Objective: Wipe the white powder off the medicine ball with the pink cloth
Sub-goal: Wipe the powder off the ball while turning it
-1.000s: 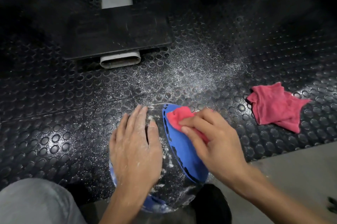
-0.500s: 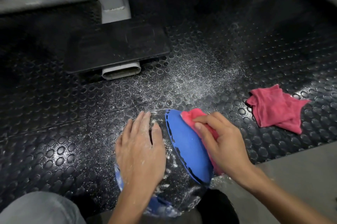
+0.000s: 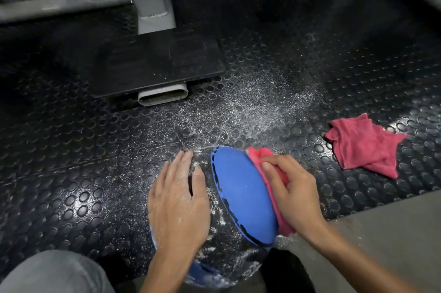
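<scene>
While the left hand (image 3: 177, 206) lies flat, the right hand (image 3: 292, 193) presses pink cloth (image 3: 259, 154) against medicine ball (image 3: 241, 194).

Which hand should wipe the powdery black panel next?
Right. The right hand already presses the pink cloth to the blue-and-black medicine ball; the left hand lies flat, steadying it.

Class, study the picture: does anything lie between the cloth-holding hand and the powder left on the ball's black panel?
Yes. The left hand lies flat on the powdery black panel of the blue-and-black medicine ball, covering part of it. The right hand presses the pink cloth on the ball's right side.
</scene>
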{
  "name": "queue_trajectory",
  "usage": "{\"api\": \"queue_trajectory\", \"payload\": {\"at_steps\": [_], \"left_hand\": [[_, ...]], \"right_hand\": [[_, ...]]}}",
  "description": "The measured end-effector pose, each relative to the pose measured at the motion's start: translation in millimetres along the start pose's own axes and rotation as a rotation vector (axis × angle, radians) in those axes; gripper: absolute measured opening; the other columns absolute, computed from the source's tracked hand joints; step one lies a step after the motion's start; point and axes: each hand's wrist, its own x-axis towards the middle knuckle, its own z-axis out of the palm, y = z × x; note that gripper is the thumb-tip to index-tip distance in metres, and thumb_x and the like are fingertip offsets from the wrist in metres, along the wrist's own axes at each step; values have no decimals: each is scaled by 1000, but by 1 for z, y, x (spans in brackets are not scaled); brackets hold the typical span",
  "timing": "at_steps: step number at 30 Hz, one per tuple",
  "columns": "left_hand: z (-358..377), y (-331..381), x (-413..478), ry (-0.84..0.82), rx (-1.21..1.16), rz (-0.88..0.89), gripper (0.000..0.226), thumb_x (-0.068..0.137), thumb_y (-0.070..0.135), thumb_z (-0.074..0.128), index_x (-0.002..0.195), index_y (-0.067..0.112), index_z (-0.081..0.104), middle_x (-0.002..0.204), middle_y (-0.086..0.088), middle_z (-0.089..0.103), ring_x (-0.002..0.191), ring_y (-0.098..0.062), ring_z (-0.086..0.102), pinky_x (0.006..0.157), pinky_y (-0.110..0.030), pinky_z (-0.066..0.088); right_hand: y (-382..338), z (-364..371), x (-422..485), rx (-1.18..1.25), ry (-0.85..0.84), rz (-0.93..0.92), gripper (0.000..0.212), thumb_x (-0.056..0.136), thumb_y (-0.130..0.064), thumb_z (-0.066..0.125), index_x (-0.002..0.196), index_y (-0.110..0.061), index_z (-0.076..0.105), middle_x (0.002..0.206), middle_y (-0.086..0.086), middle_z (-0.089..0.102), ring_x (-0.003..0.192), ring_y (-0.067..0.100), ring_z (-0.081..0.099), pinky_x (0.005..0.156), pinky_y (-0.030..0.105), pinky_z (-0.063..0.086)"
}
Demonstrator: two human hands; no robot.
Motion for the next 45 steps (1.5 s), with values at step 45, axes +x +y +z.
{"api": "queue_trajectory", "payload": {"at_steps": [45], "left_hand": [[-57, -69, 81, 146, -265, -277, 40, 94, 43, 42, 130, 29, 52, 141, 3, 46, 130, -24, 39, 105, -38, 25]], "right_hand": [[-62, 57, 22, -18, -255, -434, 31, 89, -40, 45, 113, -30, 64, 114, -17, 61, 98, 1, 51, 87, 20, 42]]}}
